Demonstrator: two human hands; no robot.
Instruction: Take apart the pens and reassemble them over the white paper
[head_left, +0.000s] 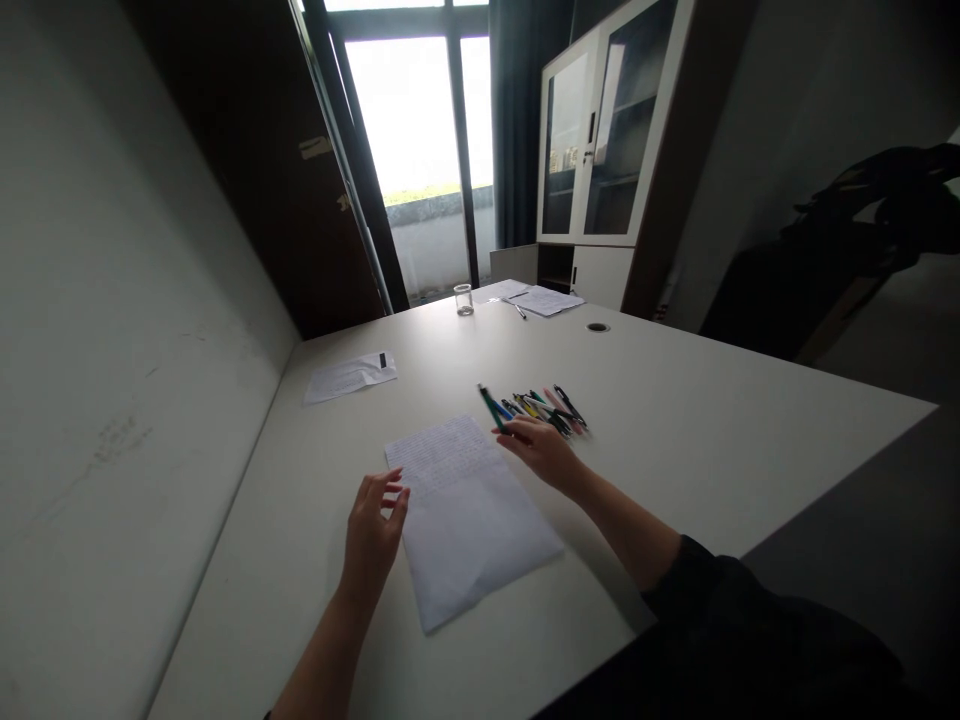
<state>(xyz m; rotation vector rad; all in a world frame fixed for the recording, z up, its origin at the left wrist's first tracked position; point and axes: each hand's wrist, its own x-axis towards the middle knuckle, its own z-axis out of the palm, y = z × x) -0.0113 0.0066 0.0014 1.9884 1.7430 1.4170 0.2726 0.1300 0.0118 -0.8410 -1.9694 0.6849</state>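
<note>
My right hand (541, 452) is closed on a dark green pen (491, 407), which tilts up and to the left from the fingertips. Just behind that hand, several pens (546, 408) of mixed colours lie side by side on the table. Over the left edge of a white paper sheet (480, 530) is my left hand (377, 518), fingers loosely bent and apart, with nothing in them. Lines of handwriting fill the sheet's far part, while its near part is blank. Whether the left fingers touch the paper, I cannot tell.
The white table (675, 420) runs along a wall on the left. A clear glass (464, 300) stands near its far end, beside more papers (546, 300) and a pen (520, 312). Another sheet (349, 378) with a small dark object lies at left. A round cable hole (598, 327) is at right.
</note>
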